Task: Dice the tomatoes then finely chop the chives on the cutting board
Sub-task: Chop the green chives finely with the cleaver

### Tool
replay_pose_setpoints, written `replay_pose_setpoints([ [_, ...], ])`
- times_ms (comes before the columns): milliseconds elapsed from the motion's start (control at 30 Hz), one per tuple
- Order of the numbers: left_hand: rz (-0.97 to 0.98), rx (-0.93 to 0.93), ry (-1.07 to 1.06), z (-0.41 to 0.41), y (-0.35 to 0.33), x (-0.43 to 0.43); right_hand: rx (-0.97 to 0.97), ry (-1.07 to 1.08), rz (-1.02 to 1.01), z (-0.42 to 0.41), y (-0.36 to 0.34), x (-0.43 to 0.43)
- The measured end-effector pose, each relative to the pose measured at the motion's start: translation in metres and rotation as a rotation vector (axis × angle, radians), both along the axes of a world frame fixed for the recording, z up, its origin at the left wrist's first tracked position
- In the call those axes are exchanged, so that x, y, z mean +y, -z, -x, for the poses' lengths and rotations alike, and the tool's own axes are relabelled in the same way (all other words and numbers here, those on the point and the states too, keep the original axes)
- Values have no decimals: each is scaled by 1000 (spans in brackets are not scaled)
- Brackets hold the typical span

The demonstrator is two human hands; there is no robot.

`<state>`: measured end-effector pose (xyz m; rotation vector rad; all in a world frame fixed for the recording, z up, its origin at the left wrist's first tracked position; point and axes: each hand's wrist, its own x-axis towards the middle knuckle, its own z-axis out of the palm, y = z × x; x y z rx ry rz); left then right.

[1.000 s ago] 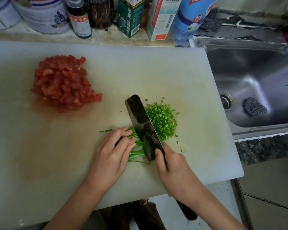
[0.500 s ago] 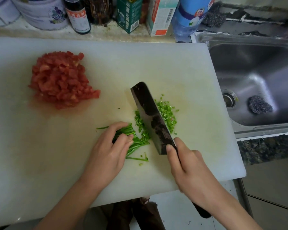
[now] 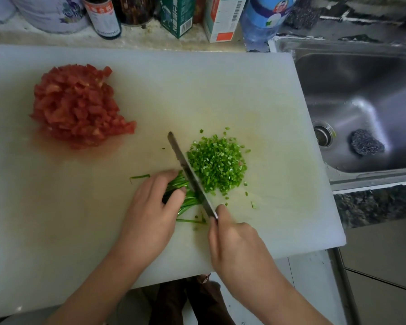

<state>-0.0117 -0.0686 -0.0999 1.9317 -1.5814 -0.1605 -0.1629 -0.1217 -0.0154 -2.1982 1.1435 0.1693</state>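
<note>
White cutting board [image 3: 220, 90] keeps the diced tomatoes [image 3: 80, 106] far left, apart from the chopping. The left hand [image 3: 150, 214] curls its fingers [image 3: 174, 195] onto the uncut chives [image 3: 189, 201], bunching them against the knife [image 3: 188, 174], which the right hand [image 3: 234, 245] grips; chopped chives [image 3: 217, 165] pile just right of the blade.

A pale, speckled surface [image 3: 150, 41] is seen, with a white board [image 3: 197, 90] laid flat across most of it. Behind the board a row is lined up along the back edge: a tub [image 3: 49, 17], a dark bottle [image 3: 103, 19], a jar [image 3: 136, 10], a green carton [image 3: 177, 17], a white carton [image 3: 223, 19] and a blue bottle [image 3: 260, 19]. A steel sink [image 3: 361, 73] is set just beside the board's right edge. On the board, diced tomato [image 3: 77, 106] is heaped at the left, well apart from chopped chives [image 3: 218, 163] and uncut stalks [image 3: 185, 198].
</note>
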Motion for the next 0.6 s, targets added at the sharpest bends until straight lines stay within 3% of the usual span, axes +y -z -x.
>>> replay_pose_setpoints([
  [67,48,-114,59,1,2,1,62,-17,23,-5,-2,0],
  [267,-4,-171,93,-3,7,1,-119,-6,110,-39,11,-30],
  [600,13,-74,103,-5,-4,0,-306,126,-187,-14,-18,-53],
])
